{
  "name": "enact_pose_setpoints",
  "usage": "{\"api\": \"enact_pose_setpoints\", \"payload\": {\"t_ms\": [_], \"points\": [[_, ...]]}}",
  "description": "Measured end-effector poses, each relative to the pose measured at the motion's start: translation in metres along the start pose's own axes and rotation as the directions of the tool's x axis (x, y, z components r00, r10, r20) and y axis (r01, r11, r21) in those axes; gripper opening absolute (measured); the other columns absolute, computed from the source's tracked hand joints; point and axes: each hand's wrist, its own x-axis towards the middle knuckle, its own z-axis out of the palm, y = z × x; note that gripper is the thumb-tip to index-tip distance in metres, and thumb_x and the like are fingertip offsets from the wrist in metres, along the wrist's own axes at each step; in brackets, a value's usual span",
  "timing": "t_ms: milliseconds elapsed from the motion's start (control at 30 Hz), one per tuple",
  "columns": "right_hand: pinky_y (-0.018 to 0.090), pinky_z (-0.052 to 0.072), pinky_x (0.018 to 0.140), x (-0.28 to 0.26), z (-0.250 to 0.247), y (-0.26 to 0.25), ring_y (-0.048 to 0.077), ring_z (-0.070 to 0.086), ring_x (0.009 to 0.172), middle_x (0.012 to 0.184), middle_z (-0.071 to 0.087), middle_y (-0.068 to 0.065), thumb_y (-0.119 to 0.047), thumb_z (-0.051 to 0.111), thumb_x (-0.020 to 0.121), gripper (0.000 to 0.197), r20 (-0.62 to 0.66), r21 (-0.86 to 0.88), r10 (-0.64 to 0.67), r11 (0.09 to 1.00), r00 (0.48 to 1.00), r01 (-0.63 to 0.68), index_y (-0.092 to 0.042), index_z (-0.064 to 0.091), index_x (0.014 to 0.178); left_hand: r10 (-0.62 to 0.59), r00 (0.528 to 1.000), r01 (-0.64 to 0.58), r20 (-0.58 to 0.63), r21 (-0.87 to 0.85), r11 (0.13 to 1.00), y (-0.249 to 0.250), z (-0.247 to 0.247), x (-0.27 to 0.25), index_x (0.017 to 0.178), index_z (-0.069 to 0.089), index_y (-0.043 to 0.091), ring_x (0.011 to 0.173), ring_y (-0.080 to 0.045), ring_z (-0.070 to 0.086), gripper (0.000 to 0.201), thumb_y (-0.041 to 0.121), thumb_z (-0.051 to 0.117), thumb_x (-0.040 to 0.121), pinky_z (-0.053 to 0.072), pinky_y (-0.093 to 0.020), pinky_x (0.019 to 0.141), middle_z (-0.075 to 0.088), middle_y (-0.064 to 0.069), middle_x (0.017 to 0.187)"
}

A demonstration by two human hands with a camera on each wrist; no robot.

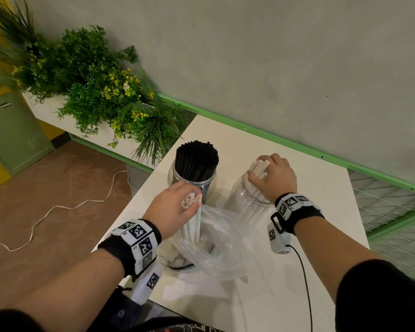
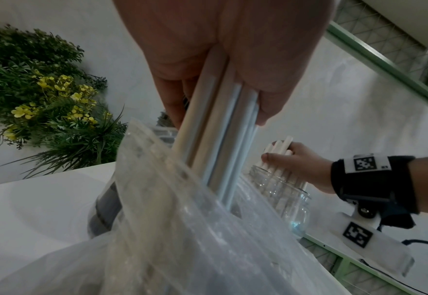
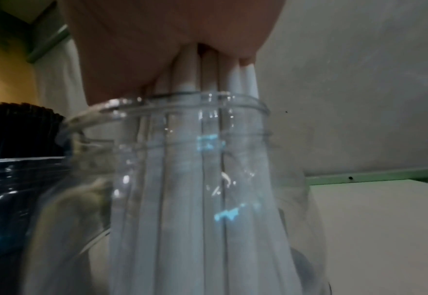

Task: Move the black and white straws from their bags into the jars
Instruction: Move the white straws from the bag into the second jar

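Black straws [image 1: 196,161] fill the left clear jar [image 1: 209,185] on the white table [image 1: 321,188]. My right hand [image 1: 273,176] grips a bundle of white straws [image 1: 260,167] whose lower ends stand inside the right clear jar [image 1: 244,200]; the right wrist view shows those white straws [image 3: 197,179] running down through the jar's mouth [image 3: 182,103]. My left hand [image 1: 175,209] grips another bunch of white straws [image 1: 192,221], upright, with their lower ends in the clear plastic bag [image 1: 223,238]. In the left wrist view these straws [image 2: 215,139] rise out of the bag [image 2: 177,229].
A planter of green foliage with yellow flowers [image 1: 101,92] stands beyond the table's left corner. A grey wall with a green rail [image 1: 297,144] runs behind the table. A white cable [image 1: 65,207] lies on the brown floor. A black cable [image 1: 304,271] hangs from my right wrist.
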Motion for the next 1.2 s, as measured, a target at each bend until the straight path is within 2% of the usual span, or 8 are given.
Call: {"api": "enact_pose_setpoints", "payload": {"t_ms": [100,267,400,567,700,800,1000,1200], "points": [[0.044,0.05,0.073,-0.001,0.002,0.004,0.029,0.052,0.093,0.099,0.058,0.005,-0.042,0.069,0.075,0.039,-0.146,0.022,-0.054,0.998,0.988,0.058,-0.017,0.065,0.104,0.003,1.0,-0.003,-0.002,-0.002,1.0,-0.001,0.0,0.0,0.1,0.059,0.029,0.087,-0.01,0.055,0.038,0.054,0.039,0.08,0.047,-0.033,0.076,0.055,0.013,0.1],[0.045,0.047,0.085,0.012,-0.003,0.013,0.029,0.048,0.111,0.124,0.052,0.004,-0.048,0.069,0.078,0.061,-0.015,0.0,-0.031,1.0,0.999,0.031,-0.023,0.05,0.13,0.003,1.0,-0.003,-0.001,-0.006,1.0,-0.001,0.0,0.001,0.099,0.059,0.029,0.087,-0.01,0.055,0.036,0.053,0.039,0.081,0.048,-0.033,0.074,0.055,0.013,0.101],[0.038,0.048,0.082,0.017,-0.002,0.013,0.024,0.052,0.11,0.118,0.058,-0.002,-0.051,0.061,0.085,0.045,0.177,-0.043,-0.088,0.994,0.98,0.097,-0.027,0.056,0.123,-0.003,1.0,0.003,0.004,-0.004,1.0,0.0,-0.001,0.002,0.101,0.059,0.029,0.087,-0.011,0.056,0.038,0.053,0.039,0.08,0.048,-0.032,0.075,0.056,0.013,0.103],[0.035,0.048,0.075,0.025,-0.008,0.012,0.025,0.059,0.095,0.102,0.063,-0.001,-0.051,0.057,0.088,0.036,0.064,0.094,0.01,0.995,0.998,-0.016,-0.021,0.064,0.107,-0.004,1.0,0.004,0.002,-0.009,1.0,-0.001,-0.001,0.001,0.1,0.06,0.03,0.088,-0.01,0.056,0.037,0.053,0.039,0.08,0.049,-0.034,0.075,0.055,0.014,0.102],[0.038,0.045,0.084,0.027,-0.006,0.011,0.026,0.05,0.112,0.119,0.055,0.001,-0.053,0.055,0.089,0.045,0.236,-0.002,-0.006,1.0,0.972,0.006,-0.023,0.057,0.122,-0.003,1.0,0.003,0.0,-0.012,1.0,-0.001,-0.001,0.001,0.1,0.06,0.03,0.088,-0.01,0.056,0.037,0.054,0.039,0.08,0.049,-0.033,0.076,0.056,0.014,0.102],[0.039,0.046,0.085,0.026,-0.005,0.013,0.027,0.047,0.115,0.127,0.05,0.002,-0.046,0.059,0.09,0.046,0.196,-0.009,-0.067,0.997,0.978,0.07,-0.026,0.053,0.13,-0.001,1.0,0.001,-0.004,-0.011,1.0,0.0,-0.002,0.0,0.1,0.06,0.029,0.087,-0.009,0.055,0.037,0.054,0.039,0.08,0.048,-0.032,0.075,0.055,0.013,0.101],[0.033,0.043,0.071,0.028,-0.001,0.015,0.03,0.054,0.101,0.11,0.056,0.004,-0.028,0.056,0.093,0.02,0.037,0.116,-0.044,0.992,0.998,0.04,-0.015,0.06,0.107,-0.007,1.0,0.007,0.001,0.004,1.0,-0.001,-0.002,0.001,0.101,0.06,0.029,0.088,-0.009,0.055,0.039,0.054,0.039,0.08,0.047,-0.031,0.076,0.055,0.013,0.103],[0.037,0.045,0.076,0.032,0.001,0.015,0.033,0.054,0.099,0.111,0.055,0.01,-0.028,0.047,0.098,0.024,0.187,0.058,-0.015,0.998,0.982,0.004,-0.012,0.062,0.107,-0.006,1.0,0.006,0.001,0.021,1.0,0.0,0.0,0.001,0.101,0.06,0.029,0.088,-0.008,0.054,0.027,0.046,0.046,0.085,0.042,-0.027,0.072,0.054,0.014,0.102]]}}
